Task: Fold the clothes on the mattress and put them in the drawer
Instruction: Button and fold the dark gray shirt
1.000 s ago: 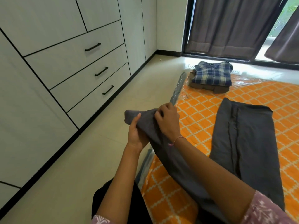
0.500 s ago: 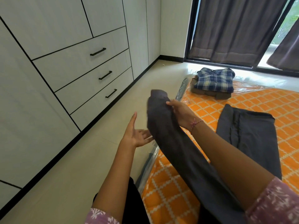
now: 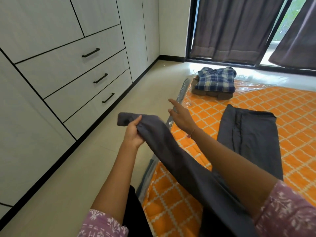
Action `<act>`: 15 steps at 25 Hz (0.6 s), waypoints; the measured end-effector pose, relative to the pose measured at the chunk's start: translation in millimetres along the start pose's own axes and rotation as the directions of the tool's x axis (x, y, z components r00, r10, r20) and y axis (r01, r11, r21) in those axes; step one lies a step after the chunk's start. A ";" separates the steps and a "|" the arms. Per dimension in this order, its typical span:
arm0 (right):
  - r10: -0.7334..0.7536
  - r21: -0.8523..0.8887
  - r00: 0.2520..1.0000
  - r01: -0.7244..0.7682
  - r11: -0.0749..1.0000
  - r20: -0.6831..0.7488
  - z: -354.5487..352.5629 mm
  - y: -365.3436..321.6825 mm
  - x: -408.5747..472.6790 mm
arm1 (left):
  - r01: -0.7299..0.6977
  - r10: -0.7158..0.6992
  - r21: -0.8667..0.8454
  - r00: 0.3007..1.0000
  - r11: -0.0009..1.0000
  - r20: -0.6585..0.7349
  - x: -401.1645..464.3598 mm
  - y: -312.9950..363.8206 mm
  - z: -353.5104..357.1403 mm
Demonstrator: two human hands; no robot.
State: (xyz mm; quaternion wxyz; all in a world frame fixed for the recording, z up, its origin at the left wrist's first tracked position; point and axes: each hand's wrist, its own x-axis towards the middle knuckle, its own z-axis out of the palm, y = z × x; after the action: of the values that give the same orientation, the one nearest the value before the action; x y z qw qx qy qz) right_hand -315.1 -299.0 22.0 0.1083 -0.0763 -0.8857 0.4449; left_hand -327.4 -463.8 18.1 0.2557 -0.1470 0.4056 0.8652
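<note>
Trouser leg (image 3: pixel 153 139) passed from right hand (image 3: pixel 181 117), now open, to left hand (image 3: pixel 135 134), gripping it; folding unfinished, drawer (image 3: pixel 71 65) still closed.

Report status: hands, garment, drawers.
Left hand grips grey trouser leg. Right hand open, empty. Drawers closed. Folded plaid shirt waits on mattress.

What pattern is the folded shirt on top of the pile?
Blue plaid shirt, seen in the head view.

White wardrobe wall (image 3: pixel 42 23), beige tiled floor (image 3: pixel 68 177), dark curtains (image 3: pixel 236 28) over bright window (image 3: pixel 280 31)
</note>
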 end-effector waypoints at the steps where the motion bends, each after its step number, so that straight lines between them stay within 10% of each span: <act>1: -0.047 0.009 0.998 0.047 0.999 -0.032 7.4 4.6 -13.3 | -0.028 0.031 -0.052 0.999 0.998 0.044 1.9 7.8 -6.0; 4: -0.127 -0.253 0.972 0.176 0.951 0.199 45.4 15.9 -62.6 | -0.178 0.207 -0.290 0.976 0.940 0.071 4.6 3.5 -27.3; 7: -0.110 -0.551 0.949 0.262 0.792 0.294 78.9 31.9 -97.8 | -0.287 0.239 -0.317 0.954 0.904 -0.182 2.9 -45.5 -51.1; 15: -0.078 -0.467 0.933 0.247 0.849 0.351 84.2 58.3 -153.5 | -0.187 0.144 -0.283 0.976 0.941 -0.166 -13.6 -108.3 -89.4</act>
State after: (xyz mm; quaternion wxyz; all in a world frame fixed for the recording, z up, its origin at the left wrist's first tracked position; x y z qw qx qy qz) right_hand -186.6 -365.0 -92.8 -0.0224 0.0472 -0.9797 0.1935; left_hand -251.2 -479.2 -99.6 0.1272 -0.2106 0.2992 0.9219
